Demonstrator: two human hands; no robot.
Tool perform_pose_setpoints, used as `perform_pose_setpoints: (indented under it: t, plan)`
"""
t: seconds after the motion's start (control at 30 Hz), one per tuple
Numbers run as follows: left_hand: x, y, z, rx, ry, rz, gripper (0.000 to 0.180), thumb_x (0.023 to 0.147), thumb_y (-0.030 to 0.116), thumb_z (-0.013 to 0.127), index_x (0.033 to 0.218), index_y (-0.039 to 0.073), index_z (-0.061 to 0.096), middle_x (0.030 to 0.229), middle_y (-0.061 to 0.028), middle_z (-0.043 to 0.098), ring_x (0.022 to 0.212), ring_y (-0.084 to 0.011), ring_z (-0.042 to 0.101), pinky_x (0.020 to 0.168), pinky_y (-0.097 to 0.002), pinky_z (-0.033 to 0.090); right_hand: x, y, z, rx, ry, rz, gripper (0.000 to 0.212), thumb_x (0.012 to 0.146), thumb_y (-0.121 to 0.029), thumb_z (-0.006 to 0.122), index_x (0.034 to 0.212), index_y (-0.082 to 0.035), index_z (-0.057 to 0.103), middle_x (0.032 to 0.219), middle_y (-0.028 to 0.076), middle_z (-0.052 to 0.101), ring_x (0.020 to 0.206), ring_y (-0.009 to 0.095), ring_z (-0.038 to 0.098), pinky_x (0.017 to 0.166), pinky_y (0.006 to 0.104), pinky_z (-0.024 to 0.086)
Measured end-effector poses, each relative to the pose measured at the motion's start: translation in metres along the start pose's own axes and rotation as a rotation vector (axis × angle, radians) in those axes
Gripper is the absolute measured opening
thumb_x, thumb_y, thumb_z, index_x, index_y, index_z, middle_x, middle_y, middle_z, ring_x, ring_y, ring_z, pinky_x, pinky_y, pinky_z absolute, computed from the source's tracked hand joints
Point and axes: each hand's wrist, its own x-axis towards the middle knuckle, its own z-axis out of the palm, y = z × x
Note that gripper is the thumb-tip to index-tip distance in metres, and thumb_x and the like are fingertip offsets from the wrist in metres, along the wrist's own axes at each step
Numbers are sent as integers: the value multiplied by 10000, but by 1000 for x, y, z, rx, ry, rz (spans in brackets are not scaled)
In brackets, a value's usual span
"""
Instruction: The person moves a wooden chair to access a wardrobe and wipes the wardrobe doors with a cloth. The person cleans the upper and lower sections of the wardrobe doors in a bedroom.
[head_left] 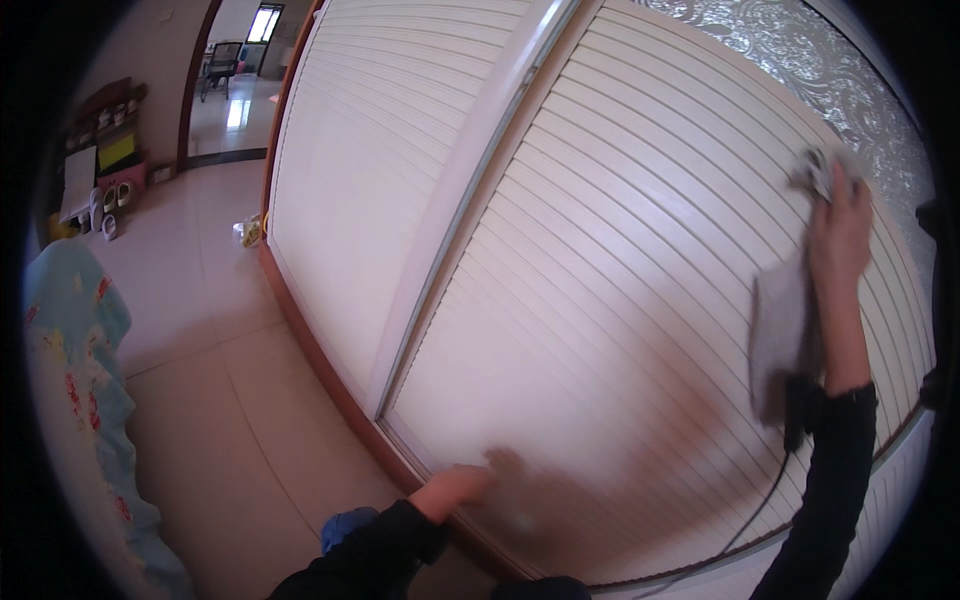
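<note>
Grey cloth (779,335), long axis downward

Tiled floor (190,430), small bright window (264,22)

No text, labels, numbers or signs readable in view.

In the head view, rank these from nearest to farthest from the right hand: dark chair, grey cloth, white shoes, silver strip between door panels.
1. Grey cloth: in the right hand.
2. Silver strip: to its left.
3. White shoes: far left, near the wall.
4. Dark chair: beyond the doorway.
</note>
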Motion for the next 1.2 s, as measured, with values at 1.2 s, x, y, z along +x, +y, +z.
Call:
perform_pose_setpoints:
  t: [1.2]
  plan:
    - [-50, -20, -50, 123, -51, -145, 404, 745, 254, 627, 1085, 43, 573, 1038, -162, 586, 1012, -325, 528, 851, -390, 434, -257, -130, -103, 636, -716, -208, 230, 764, -168, 548, 978, -127, 618, 1069, 87, 528, 788, 252, 516, 662, 372, 456]
